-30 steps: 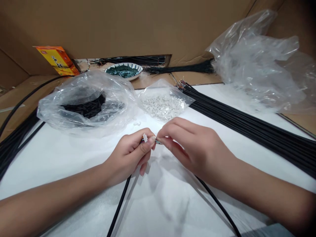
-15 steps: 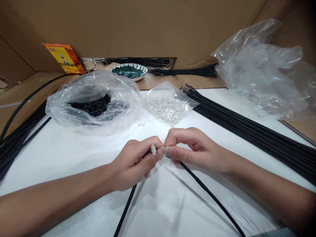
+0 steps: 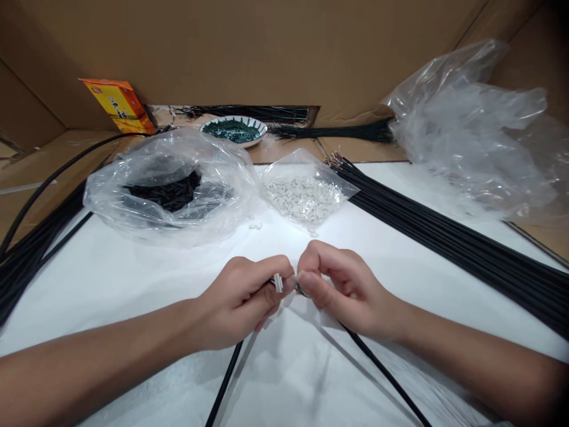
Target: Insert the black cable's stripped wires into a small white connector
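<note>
My left hand is closed on a black cable, whose end carries a small white connector sticking out by the thumb. Beside it, fingertips nearly touching, my right hand pinches thin coloured wires at the end of a second black cable. A pale piece between the two sets of fingertips is too small to make out. Both cables run down towards the near edge over the white surface.
Behind the hands lie an open bag of black pieces and a bag of white connectors. Black cables cross the right side. A plate, an orange box and crumpled plastic stand farther back.
My right hand has shifted slightly lower with its fingers curled more, and its cable has moved down. My left hand has moved slightly downward, still holding its cable.
</note>
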### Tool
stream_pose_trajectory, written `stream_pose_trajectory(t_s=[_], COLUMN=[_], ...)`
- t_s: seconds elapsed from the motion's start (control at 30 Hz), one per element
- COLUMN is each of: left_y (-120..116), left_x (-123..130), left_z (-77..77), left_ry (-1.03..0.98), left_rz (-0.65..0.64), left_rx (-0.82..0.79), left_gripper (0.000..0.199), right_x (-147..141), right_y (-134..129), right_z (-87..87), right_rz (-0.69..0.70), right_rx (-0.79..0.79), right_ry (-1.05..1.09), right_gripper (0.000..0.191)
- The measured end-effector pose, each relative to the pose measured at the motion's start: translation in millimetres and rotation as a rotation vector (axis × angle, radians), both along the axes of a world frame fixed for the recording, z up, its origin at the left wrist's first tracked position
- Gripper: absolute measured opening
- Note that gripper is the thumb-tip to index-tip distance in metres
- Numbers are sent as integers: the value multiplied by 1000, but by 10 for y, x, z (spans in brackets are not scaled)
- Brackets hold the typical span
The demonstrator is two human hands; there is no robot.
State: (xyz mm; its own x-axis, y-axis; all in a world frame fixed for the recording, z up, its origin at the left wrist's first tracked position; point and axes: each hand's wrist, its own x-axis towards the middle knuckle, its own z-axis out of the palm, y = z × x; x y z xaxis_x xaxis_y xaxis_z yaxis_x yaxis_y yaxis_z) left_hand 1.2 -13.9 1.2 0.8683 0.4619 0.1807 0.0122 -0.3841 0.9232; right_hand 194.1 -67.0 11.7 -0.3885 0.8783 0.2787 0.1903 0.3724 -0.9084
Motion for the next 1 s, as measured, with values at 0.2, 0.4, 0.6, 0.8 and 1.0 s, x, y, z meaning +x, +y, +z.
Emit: stream_pose_trajectory(t_s=[0.2, 0.4, 0.6, 0.8, 1.0], left_y=[-38, -57, -2, 66, 67], left_x=[12, 64, 112, 153, 157], left_z=[28, 29, 11, -16, -30], left_ry=[-6, 6, 30, 28, 17], left_rz=[13, 110, 89, 17, 25], left_rx=[19, -181, -391, -550, -558], left_gripper=[23, 29, 29, 32, 32], right_x=[-22, -20, -11, 1, -3], right_y=[-11, 25, 92, 151, 150], right_z=[-22, -51, -92, -158, -147], right_rz=[10, -27, -52, 15, 23], right_rx=[12, -133, -259, -383, -387], right_ry=[39, 161, 189, 209, 207], right_gripper=[9, 17, 23, 24, 27])
